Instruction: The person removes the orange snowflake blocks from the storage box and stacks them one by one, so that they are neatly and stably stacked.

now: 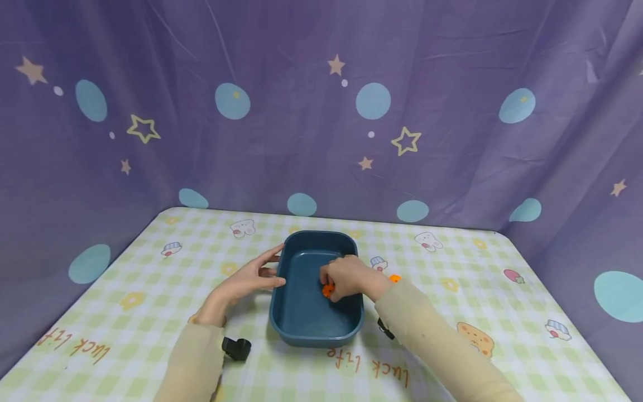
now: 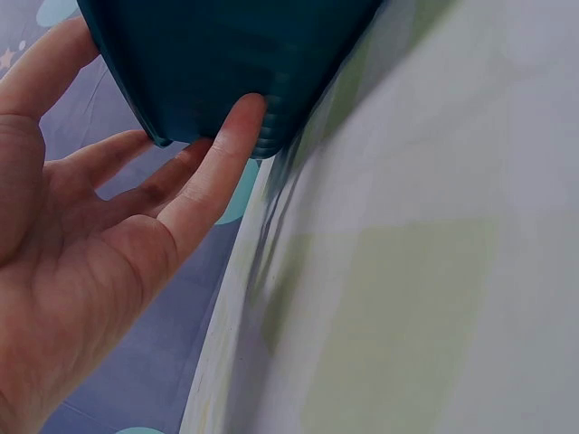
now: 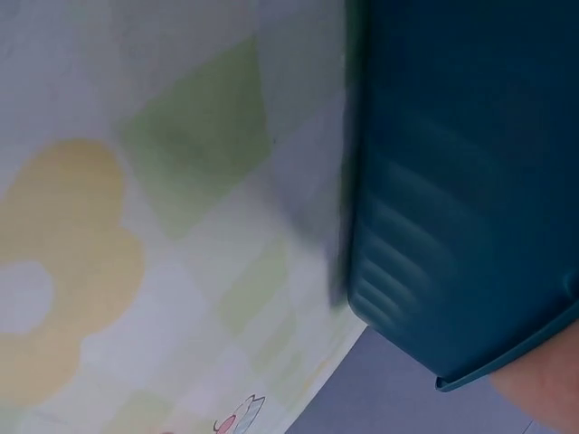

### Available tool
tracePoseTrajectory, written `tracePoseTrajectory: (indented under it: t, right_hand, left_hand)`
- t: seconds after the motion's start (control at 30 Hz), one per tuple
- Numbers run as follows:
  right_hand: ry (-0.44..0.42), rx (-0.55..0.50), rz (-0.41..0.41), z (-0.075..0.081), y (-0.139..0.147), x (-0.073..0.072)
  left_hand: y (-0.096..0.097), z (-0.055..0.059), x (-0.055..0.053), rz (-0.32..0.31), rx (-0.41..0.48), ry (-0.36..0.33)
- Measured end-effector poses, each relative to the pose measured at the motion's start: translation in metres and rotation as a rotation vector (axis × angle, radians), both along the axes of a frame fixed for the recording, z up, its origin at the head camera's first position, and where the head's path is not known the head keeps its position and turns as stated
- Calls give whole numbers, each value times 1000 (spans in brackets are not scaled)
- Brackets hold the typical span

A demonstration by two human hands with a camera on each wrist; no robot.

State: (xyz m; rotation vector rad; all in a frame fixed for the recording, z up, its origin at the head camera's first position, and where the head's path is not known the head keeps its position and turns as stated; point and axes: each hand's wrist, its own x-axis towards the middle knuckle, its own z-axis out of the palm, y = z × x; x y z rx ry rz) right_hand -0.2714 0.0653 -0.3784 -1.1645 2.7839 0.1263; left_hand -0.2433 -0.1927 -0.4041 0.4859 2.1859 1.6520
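A dark blue rectangular bin (image 1: 300, 329) stands on the table. My left hand (image 1: 251, 276) is at its left side, fingers spread and fairly straight. In the left wrist view the fingertips (image 2: 246, 113) rest against the bin's outer wall (image 2: 217, 54). My right hand (image 1: 346, 277) reaches over the right rim into the bin and pinches a small orange piece with a scalloped edge (image 1: 328, 290) low inside it. The right wrist view shows the bin's outer wall (image 3: 470, 208) and only a bit of skin at the rim; the fingers are hidden there.
A second orange piece (image 1: 395, 278) shows beside my right wrist, outside the bin, partly covered by the sleeve. The checked tablecloth (image 1: 176, 285) covers the table. A purple curtain (image 1: 301, 151) with stars hangs behind and at both sides.
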Motion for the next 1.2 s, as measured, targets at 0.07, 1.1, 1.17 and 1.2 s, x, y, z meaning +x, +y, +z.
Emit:
tracePoseTrajectory:
  t: [0.07, 1.1, 1.17, 1.2]
  right_hand:
    - [11, -3, 4, -1, 0, 0]
    - [-10, -410, 46, 18, 39, 3]
    - [-8, -434, 34, 20, 46, 3]
    - [-7, -447, 34, 20, 49, 3]
  left_hand:
    - [0, 0, 1, 2, 3, 0]
    - [-1, 0, 0, 8, -16, 7]
    - [-1, 0, 0, 6, -16, 7]
    - [-1, 0, 0, 5, -14, 7]
